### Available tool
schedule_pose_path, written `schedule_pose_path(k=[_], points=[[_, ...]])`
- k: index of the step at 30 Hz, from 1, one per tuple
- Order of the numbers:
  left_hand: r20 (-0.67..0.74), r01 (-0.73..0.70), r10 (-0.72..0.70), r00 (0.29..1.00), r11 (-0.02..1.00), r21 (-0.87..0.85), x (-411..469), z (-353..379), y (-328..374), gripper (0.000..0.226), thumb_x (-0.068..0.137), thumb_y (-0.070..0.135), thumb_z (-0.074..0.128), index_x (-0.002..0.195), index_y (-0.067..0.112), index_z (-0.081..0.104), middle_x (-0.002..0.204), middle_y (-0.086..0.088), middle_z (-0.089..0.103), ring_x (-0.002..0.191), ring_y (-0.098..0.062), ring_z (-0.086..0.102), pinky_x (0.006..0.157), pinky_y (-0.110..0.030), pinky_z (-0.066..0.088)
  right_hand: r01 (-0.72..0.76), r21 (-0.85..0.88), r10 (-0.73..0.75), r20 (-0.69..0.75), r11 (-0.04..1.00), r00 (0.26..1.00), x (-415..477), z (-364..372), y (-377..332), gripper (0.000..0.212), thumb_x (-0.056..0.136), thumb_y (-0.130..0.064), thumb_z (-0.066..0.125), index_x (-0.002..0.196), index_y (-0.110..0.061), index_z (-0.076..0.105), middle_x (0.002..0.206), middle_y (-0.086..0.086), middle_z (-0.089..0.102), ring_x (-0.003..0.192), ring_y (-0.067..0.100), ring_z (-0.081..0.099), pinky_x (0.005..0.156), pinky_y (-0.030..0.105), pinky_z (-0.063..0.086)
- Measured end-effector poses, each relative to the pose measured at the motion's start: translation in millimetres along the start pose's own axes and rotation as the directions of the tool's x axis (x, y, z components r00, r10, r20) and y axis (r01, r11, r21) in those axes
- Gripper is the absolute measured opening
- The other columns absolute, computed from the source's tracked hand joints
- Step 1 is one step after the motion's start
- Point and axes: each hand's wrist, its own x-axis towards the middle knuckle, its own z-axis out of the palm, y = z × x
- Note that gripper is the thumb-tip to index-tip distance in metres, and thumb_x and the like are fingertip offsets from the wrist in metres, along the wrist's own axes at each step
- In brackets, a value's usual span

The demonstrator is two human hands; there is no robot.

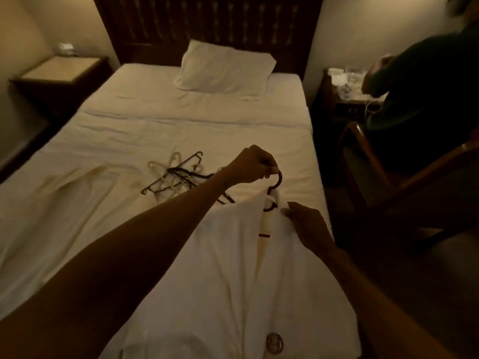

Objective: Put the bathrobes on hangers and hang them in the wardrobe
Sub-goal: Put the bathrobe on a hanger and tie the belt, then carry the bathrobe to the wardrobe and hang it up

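A white bathrobe with a round emblem near its hem is held up over the foot of the bed. A dark red hanger sticks out of its collar. My left hand grips the hanger's hook from above. My right hand pinches the robe's fabric at the collar, just below and to the right of the hook. A second pale robe lies spread flat on the bed to the left. A pile of several black and cream hangers lies on the sheet behind my left wrist.
The bed has a white pillow against a dark headboard. A nightstand stands at the left. At the right, a person in dark clothes sits in a wooden chair beside a cluttered side table.
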Motion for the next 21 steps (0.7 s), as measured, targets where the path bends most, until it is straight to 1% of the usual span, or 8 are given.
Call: schedule_pose_path(k=[3,7,10,12,14,17,19,21], points=[[-0.093,-0.015,0.018,0.996,1.000,0.024,-28.2,-41.7,53.5,0.004,0.085,0.012,0.074,0.083,0.010,0.077,0.063,0.001,0.068,0.052,-0.001,0.058,0.057,-0.015,0.046,0.084,-0.007,-0.084,-0.021,0.996,0.996,-15.2,-39.6,-54.7,0.028,0.100,-0.025,0.051,0.116,-0.010,0.068,0.112,0.007,0.069,0.103,0.019,0.061,0.092,0.028,0.045],[-0.169,0.004,0.009,0.986,0.997,0.073,-68.7,-103.5,117.5,0.004,0.084,0.010,0.074,0.083,0.008,0.077,0.062,0.001,0.069,0.050,-0.001,0.059,0.055,-0.016,0.048,0.185,-0.054,-0.185,0.005,0.981,0.983,-28.3,-85.4,-128.4,0.030,0.100,-0.030,0.049,0.114,-0.012,0.069,0.107,0.007,0.071,0.095,0.021,0.065,0.088,0.035,0.053],[-0.246,0.030,-0.006,0.969,0.995,0.095,-102.8,-151.1,159.7,0.005,0.084,0.010,0.075,0.086,0.006,0.077,0.063,0.001,0.069,0.051,0.000,0.059,0.055,-0.015,0.049,0.266,-0.082,-0.268,-0.015,0.961,0.963,-37.6,-110.5,-188.1,0.030,0.100,-0.031,0.049,0.108,-0.012,0.071,0.101,0.007,0.072,0.090,0.023,0.066,0.083,0.038,0.054],[-0.322,0.048,-0.019,0.947,0.995,0.085,-126.0,-183.4,184.8,0.007,0.084,0.010,0.074,0.088,0.005,0.077,0.066,-0.002,0.070,0.053,0.000,0.060,0.055,-0.015,0.049,0.308,-0.072,-0.312,-0.043,0.948,0.949,-41.8,-125.2,-233.5,0.030,0.098,-0.032,0.053,0.109,-0.012,0.072,0.103,0.009,0.072,0.093,0.026,0.066,0.084,0.042,0.052],[-0.405,0.065,-0.028,0.914,0.995,0.079,-148.5,-216.4,209.7,0.009,0.085,0.011,0.074,0.091,0.004,0.077,0.071,-0.006,0.072,0.054,0.000,0.060,0.056,-0.014,0.048,0.327,-0.045,-0.330,-0.062,0.944,0.942,-44.7,-140.1,-279.5,0.032,0.095,-0.034,0.058,0.114,-0.011,0.070,0.111,0.008,0.071,0.102,0.027,0.064,0.090,0.044,0.050],[-0.493,0.078,-0.007,0.870,0.989,0.122,-184.4,-259.9,250.1,0.010,0.088,0.010,0.071,0.094,0.003,0.076,0.078,-0.008,0.073,0.057,-0.001,0.060,0.055,-0.010,0.046,0.404,-0.005,-0.404,-0.031,0.915,0.914,-49.6,-162.7,-342.3,0.037,0.094,-0.036,0.060,0.121,-0.012,0.067,0.120,0.007,0.068,0.109,0.025,0.061,0.095,0.045,0.049],[-0.529,0.065,0.041,0.848,0.981,0.181,-208.6,-284.1,277.7,0.010,0.089,0.007,0.069,0.094,0.002,0.075,0.078,-0.004,0.071,0.060,0.001,0.061,0.055,-0.009,0.045,0.489,0.005,-0.489,-0.014,0.872,0.872,-53.1,-175.4,-377.0,0.038,0.095,-0.038,0.058,0.123,-0.014,0.066,0.122,0.006,0.067,0.110,0.025,0.061,0.096,0.046,0.049],[-0.606,0.045,0.095,0.790,0.976,0.212,-234.7,-307.9,301.8,0.008,0.087,0.006,0.069,0.092,0.002,0.075,0.074,0.005,0.068,0.060,0.006,0.061,0.057,-0.008,0.045,0.562,0.038,-0.561,-0.023,0.826,0.827,-57.7,-185.3,-411.0,0.037,0.096,-0.037,0.057,0.125,-0.015,0.065,0.125,0.005,0.066,0.114,0.023,0.059,0.098,0.044,0.047]])
